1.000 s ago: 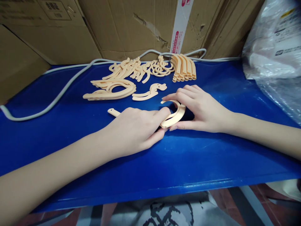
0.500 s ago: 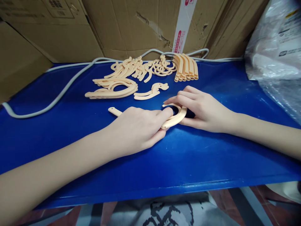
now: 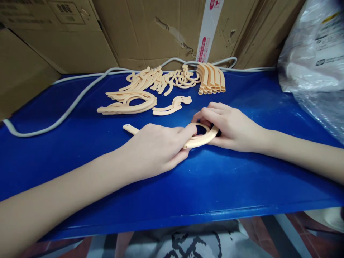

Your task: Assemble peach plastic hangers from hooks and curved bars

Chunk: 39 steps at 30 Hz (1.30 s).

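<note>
Both hands on one curved peach plastic piece (image 3: pixel 202 139): left hand (image 3: pixel 156 150) pins shaft, right hand (image 3: pixel 228 125) pinches hook end. Mid-fitting, prob.; next needs steady press.

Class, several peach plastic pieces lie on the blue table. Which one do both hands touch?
The curved peach piece nearest the camera: left hand and right hand meet on it. The others lie untouched further back.

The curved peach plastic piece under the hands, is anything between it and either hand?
Nothing visible. The left hand presses on the curved peach piece and the right hand grips its hooked end; both touch it directly on the blue table.
</note>
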Available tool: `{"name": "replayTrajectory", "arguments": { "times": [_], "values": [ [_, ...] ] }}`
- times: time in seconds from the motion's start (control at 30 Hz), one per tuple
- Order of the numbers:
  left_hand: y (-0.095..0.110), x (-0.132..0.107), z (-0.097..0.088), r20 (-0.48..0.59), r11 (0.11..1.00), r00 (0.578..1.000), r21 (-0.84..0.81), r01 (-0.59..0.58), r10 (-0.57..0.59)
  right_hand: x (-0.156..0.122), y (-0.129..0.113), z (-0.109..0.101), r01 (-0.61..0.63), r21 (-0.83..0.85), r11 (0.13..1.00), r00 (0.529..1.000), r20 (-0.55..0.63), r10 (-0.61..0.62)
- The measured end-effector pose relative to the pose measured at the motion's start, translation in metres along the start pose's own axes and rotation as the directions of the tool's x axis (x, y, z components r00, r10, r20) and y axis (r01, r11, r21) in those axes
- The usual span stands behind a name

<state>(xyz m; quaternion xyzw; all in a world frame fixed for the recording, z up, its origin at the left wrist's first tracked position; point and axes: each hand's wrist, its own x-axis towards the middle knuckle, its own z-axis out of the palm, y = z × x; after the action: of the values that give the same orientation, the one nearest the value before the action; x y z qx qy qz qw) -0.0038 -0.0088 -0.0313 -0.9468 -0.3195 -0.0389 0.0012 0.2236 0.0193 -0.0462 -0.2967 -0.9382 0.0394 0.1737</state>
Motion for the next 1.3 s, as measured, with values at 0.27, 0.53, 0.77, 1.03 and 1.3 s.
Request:
{"name": "replayTrajectory", "arguments": {
  "times": [0.27, 0.53, 0.77, 1.03, 1.3],
  "values": [
    [0.001, 0.0, -0.003, 0.004, 1.0, 1.0, -0.014, 0.003, -0.003, 0.001, 0.0, -0.001, -0.015, 0.003, 1.0, 1.0, 0.005, 0.015],
    [-0.002, 0.001, -0.005, -0.014, 0.998, 0.999, -0.038, -0.049, 0.049, 0.001, 0.0, -0.002, -0.034, 0.027, 0.999, 0.999, -0.015, 0.035],
    [0.005, -0.001, -0.011, -0.056, 0.982, 0.984, -0.068, -0.175, 0.171, 0.0, 0.001, -0.002, -0.016, 0.061, 0.998, 1.0, -0.026, 0.017],
    [0.001, 0.004, -0.002, -0.111, 0.979, 0.973, -0.007, -0.206, 0.204, 0.0, 0.001, -0.002, -0.011, 0.048, 0.999, 1.0, -0.019, 0.012],
    [-0.002, 0.006, 0.002, -0.205, 0.989, 0.97, 0.095, -0.11, 0.128, -0.001, 0.001, -0.001, -0.015, 0.017, 1.0, 1.0, -0.021, 0.016]
  ]
}}
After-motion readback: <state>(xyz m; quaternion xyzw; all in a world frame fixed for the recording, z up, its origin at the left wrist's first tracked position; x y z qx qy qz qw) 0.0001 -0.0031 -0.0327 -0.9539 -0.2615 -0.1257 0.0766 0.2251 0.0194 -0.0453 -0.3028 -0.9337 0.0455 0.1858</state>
